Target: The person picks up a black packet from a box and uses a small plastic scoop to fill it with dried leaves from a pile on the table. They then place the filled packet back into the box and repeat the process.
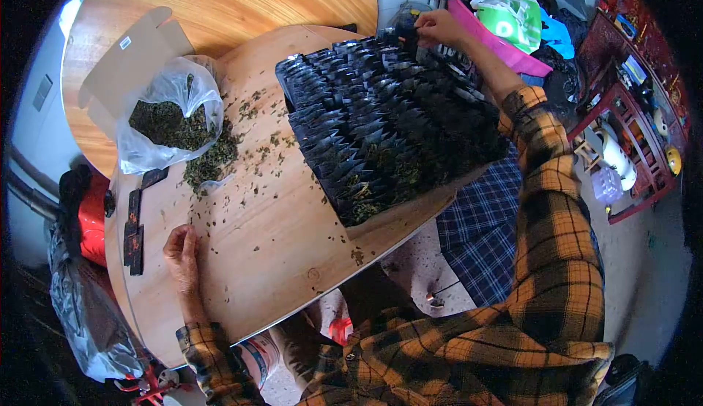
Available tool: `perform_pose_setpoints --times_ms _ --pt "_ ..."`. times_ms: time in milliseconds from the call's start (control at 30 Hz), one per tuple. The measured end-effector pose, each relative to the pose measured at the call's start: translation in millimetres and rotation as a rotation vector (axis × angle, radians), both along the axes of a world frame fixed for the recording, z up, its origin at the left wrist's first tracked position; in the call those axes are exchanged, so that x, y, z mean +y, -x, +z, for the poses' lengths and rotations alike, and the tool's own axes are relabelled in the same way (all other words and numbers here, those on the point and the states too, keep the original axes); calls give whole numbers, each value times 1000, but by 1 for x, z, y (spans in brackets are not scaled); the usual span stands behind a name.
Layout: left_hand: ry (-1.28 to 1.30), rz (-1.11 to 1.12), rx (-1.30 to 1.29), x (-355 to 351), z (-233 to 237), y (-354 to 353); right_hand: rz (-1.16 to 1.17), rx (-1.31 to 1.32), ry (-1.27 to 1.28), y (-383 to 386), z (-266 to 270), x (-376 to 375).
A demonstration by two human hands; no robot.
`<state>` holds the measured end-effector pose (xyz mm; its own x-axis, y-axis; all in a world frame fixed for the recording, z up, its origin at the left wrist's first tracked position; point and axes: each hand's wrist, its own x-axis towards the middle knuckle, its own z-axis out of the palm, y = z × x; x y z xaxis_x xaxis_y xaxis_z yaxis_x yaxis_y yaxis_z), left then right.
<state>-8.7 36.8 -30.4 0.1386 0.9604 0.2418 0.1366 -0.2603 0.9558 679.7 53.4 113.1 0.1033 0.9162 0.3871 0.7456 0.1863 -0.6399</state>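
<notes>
My right hand [441, 28] reaches to the far right corner of a box packed with rows of upright black sachets [366, 106]. Its fingers are pinched at the edge of a dark sachet there, partly hidden by the hand. Dried green-brown leaf bits lie over the sachets nearest me. My left hand [181, 254] rests on the wooden table [256, 274], fingers curled together; anything inside them is hidden. Beyond it, a clear plastic bag [209, 102] of dried leaves [165, 124] stands open, with leaves spilled beside it. Several flat black sachets [133, 234] lie left of that hand.
An open cardboard box [135, 54] stands behind the plastic bag. Past the right hand is a pink basin [498, 40] with a green and white bag [509, 18]. A dark red wooden rack [637, 142] stands at the right. Leaf crumbs dot the table.
</notes>
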Motion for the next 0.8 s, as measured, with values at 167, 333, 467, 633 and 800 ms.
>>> perform_pose_setpoints --times_ms 167,333,467,633,800 --pt "31 28 29 -2 4 -3 11 -258 64 2 2 1" --pt "65 65 46 -2 3 -2 -5 -196 101 9 1 1" --pt "73 55 52 1 0 0 56 -197 -2 2 -9 12" --pt "46 42 56 2 -2 1 79 -162 39 13 -11 9" --pt "59 34 57 -2 5 -3 13 -15 54 28 -5 7"
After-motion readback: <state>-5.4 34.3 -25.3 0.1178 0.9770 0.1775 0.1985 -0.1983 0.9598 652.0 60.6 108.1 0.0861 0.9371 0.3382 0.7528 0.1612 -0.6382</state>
